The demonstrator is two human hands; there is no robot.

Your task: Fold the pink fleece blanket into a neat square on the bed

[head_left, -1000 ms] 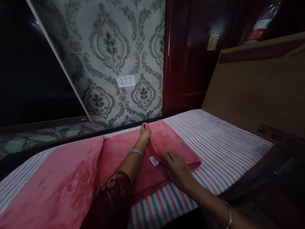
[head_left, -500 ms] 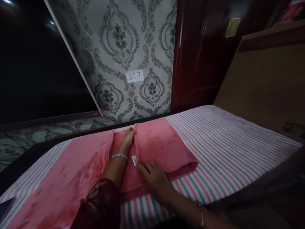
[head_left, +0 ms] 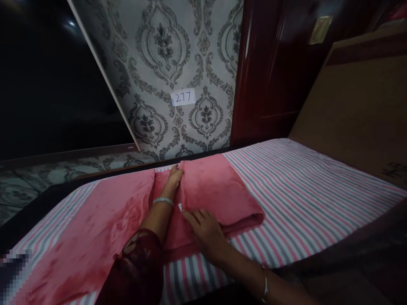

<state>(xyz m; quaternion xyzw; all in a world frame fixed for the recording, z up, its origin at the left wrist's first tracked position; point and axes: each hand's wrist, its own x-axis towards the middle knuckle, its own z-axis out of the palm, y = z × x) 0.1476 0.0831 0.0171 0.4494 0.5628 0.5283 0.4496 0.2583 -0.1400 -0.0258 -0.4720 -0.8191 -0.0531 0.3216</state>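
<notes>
Where folded, pink blanket (head_left: 213, 190) lies plush.

Folded blanket (head_left: 219, 190) on bed (head_left: 302, 182), left hand (head_left: 173, 178) at its far edge, right hand (head_left: 203, 226) nearer; wall (head_left: 178, 55) behind

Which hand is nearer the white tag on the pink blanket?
Right. The right hand lies just below the tag; the left hand is farther up the fold.

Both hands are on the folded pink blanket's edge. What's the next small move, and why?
Probably press and smooth the fold's left edge flat: the left hand pins its far end, the right hand its near end beside the white tag, and the blanket bulges at its near-right corner.
</notes>
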